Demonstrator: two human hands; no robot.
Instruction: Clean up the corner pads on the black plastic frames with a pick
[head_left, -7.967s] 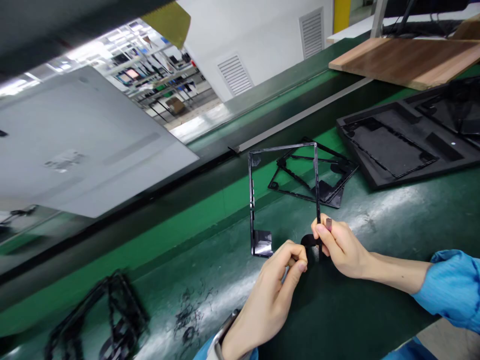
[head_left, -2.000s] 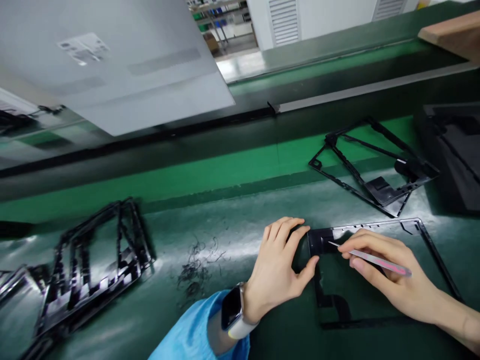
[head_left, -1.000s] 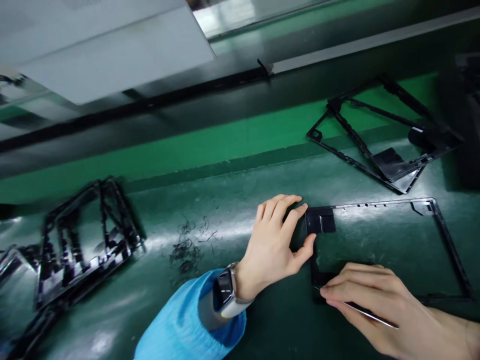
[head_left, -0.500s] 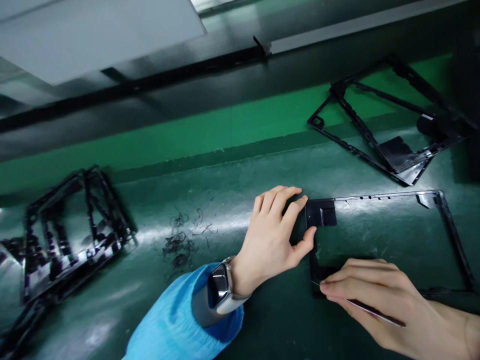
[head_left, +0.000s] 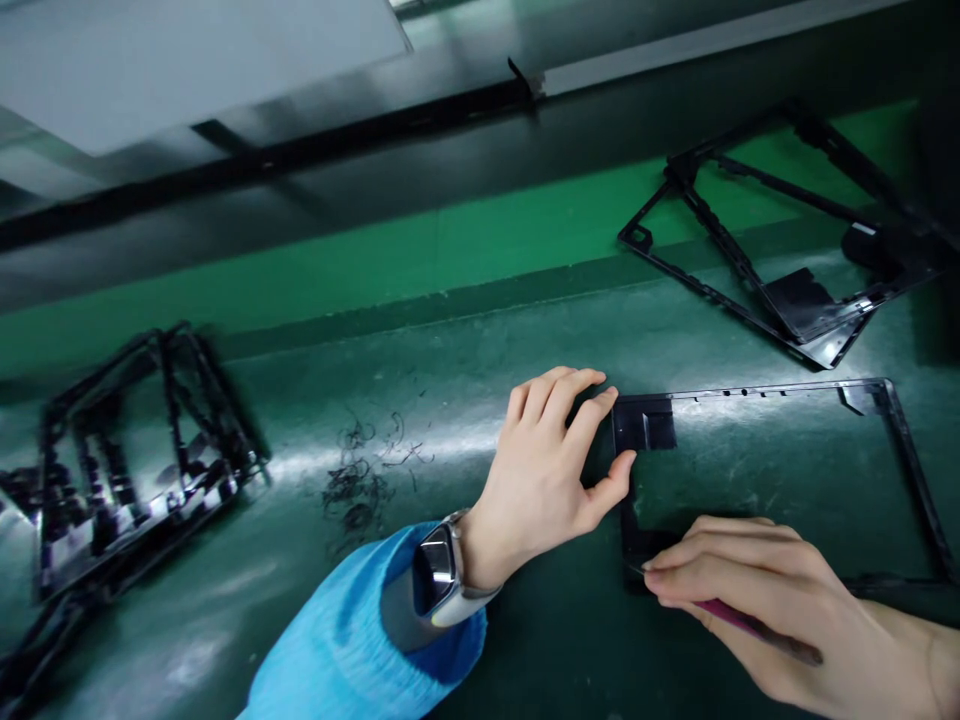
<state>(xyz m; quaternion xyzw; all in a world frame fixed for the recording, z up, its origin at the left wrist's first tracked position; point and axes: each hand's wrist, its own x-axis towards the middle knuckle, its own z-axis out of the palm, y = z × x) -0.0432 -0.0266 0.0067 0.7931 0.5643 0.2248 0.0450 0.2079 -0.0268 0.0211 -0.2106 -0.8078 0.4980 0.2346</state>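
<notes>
Frame (head_left: 660, 424) lies flat on the table (head_left: 450, 365) at four o'clock. The left hand (head_left: 544, 475) sits at its near-left side, fingers spread, fingertips against the ten o'clock corner and thumb by the side bar, without gripping. The right hand (head_left: 761, 585) is closed around a thin tool (head_left: 757, 630), tip at the eight o'clock corner; whether it touches cannot be told. This looks like detail work on that corner; the next move probably calls for a steady frame and a light, controlled tip. Black curls (head_left: 356, 485) lie at eight o'clock. Two seconds ago, the tool pointed at the frame's ten o'clock corner; the left hand has hardly moved along the frame.
</notes>
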